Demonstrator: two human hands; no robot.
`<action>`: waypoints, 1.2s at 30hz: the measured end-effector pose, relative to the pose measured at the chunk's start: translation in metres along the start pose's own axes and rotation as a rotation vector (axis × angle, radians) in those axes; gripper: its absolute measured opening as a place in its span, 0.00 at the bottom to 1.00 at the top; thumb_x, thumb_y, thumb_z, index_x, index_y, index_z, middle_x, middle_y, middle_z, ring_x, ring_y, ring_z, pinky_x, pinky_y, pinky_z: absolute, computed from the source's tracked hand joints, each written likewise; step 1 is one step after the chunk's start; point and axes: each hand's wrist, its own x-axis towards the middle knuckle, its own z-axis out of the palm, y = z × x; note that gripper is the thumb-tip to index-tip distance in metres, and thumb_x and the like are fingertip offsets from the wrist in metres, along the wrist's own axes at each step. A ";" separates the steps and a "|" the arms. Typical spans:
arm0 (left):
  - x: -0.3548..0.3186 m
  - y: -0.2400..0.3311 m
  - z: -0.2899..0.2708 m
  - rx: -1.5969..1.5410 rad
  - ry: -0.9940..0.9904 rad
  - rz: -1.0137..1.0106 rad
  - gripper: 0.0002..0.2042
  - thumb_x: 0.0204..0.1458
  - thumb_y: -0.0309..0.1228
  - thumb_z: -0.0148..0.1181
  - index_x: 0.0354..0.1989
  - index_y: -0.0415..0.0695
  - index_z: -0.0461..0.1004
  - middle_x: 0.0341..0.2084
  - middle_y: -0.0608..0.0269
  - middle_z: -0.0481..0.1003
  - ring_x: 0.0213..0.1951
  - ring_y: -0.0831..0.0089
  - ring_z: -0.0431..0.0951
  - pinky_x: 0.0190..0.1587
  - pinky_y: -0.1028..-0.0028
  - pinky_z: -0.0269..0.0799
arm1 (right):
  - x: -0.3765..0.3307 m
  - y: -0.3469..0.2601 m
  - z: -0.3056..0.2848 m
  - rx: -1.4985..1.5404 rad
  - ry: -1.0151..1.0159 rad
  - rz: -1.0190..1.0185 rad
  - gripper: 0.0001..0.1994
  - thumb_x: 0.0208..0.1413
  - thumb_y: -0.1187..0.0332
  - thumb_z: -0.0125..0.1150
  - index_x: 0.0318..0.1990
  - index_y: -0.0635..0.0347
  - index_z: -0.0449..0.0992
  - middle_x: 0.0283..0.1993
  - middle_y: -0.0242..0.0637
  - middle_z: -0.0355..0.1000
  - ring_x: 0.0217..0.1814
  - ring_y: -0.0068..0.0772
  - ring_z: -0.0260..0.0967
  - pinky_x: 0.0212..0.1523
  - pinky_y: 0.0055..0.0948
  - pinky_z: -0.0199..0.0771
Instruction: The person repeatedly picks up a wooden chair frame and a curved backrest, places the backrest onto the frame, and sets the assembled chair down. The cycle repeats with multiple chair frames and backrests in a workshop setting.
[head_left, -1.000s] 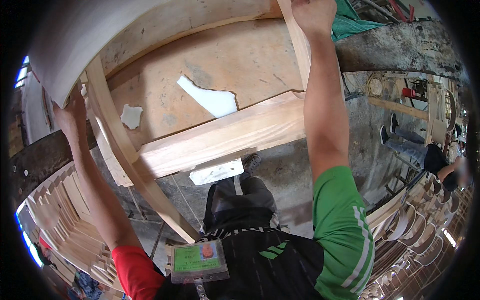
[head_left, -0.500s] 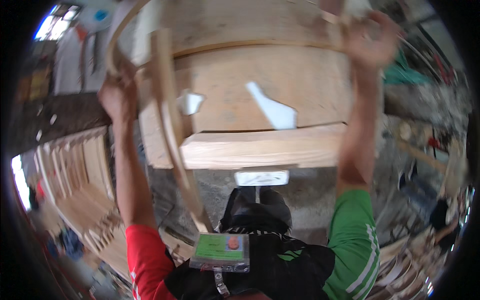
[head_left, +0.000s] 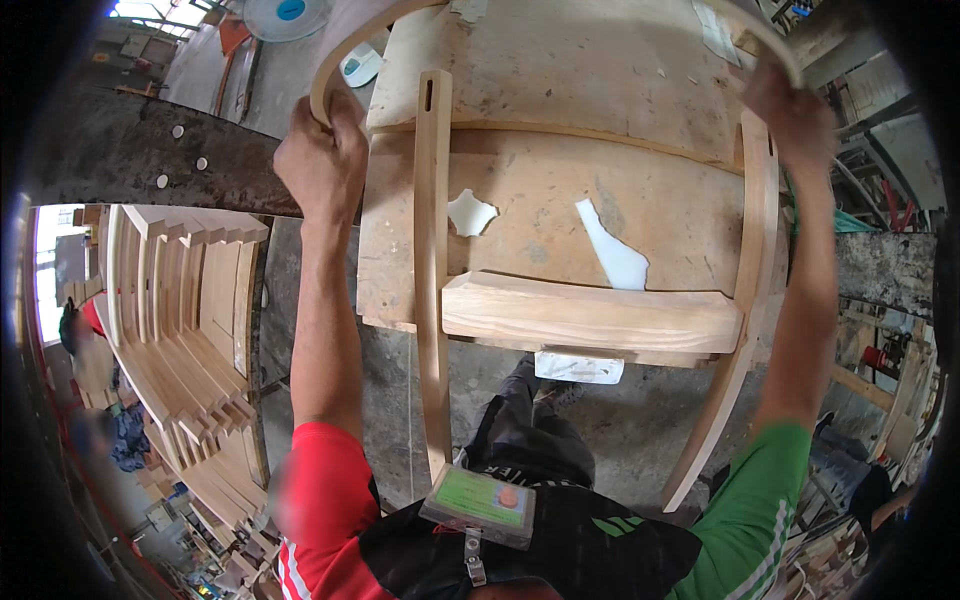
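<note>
My left hand (head_left: 325, 155) is closed round one end of a curved wooden rail (head_left: 332, 62), which arches over the far side of the workbench. At the rail's other end is my right hand (head_left: 792, 118), slightly smeared but wrapped round the wood. Between my arms lies a light wooden frame: a left post (head_left: 431, 200) with a slot near its top, a right post (head_left: 758, 215), and a thick crosspiece (head_left: 590, 315) joining them. The lower ends of both posts stick out past the bench's near edge toward me. My right hand is close to the right post's top.
Beneath the frame is a worn wooden workbench (head_left: 530, 165) with two white patches on it. Several stacked chair-like wooden frames (head_left: 180, 330) stand at the left. A dark beam (head_left: 150, 150) runs to the left, and a white box (head_left: 578, 367) hangs under the near edge.
The picture has shifted and is sharper. The left post now looks straighter, and the right post shows beyond the crosspiece. Both hands remain at the ends of the curved rail.
</note>
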 end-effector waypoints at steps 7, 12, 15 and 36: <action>0.013 0.014 0.031 -0.165 -0.139 -0.016 0.20 0.63 0.43 0.53 0.48 0.37 0.74 0.36 0.41 0.82 0.42 0.39 0.82 0.48 0.50 0.75 | -0.024 -0.002 -0.098 0.097 0.458 -0.057 0.17 0.62 0.52 0.66 0.39 0.58 0.84 0.29 0.43 0.80 0.26 0.42 0.80 0.29 0.37 0.78; 0.016 0.023 0.047 -0.181 -0.107 0.044 0.20 0.63 0.43 0.51 0.49 0.37 0.74 0.36 0.39 0.81 0.43 0.37 0.81 0.48 0.49 0.75 | -0.034 -0.001 -0.088 0.253 0.619 -0.056 0.18 0.62 0.52 0.67 0.37 0.61 0.85 0.27 0.42 0.80 0.27 0.38 0.80 0.29 0.35 0.77; 0.021 0.023 0.052 -0.166 -0.102 0.055 0.19 0.63 0.43 0.51 0.48 0.37 0.75 0.37 0.39 0.81 0.43 0.38 0.81 0.49 0.49 0.75 | -0.035 0.001 -0.081 0.163 0.628 -0.061 0.19 0.62 0.52 0.66 0.39 0.61 0.85 0.29 0.42 0.81 0.28 0.39 0.81 0.31 0.35 0.78; -0.009 0.016 0.091 -0.250 0.035 0.119 0.20 0.66 0.37 0.51 0.62 0.43 0.70 0.35 0.48 0.82 0.36 0.47 0.83 0.37 0.57 0.79 | -0.047 0.021 -0.025 0.151 0.745 0.194 0.18 0.62 0.55 0.64 0.42 0.63 0.86 0.35 0.47 0.83 0.35 0.44 0.83 0.37 0.37 0.81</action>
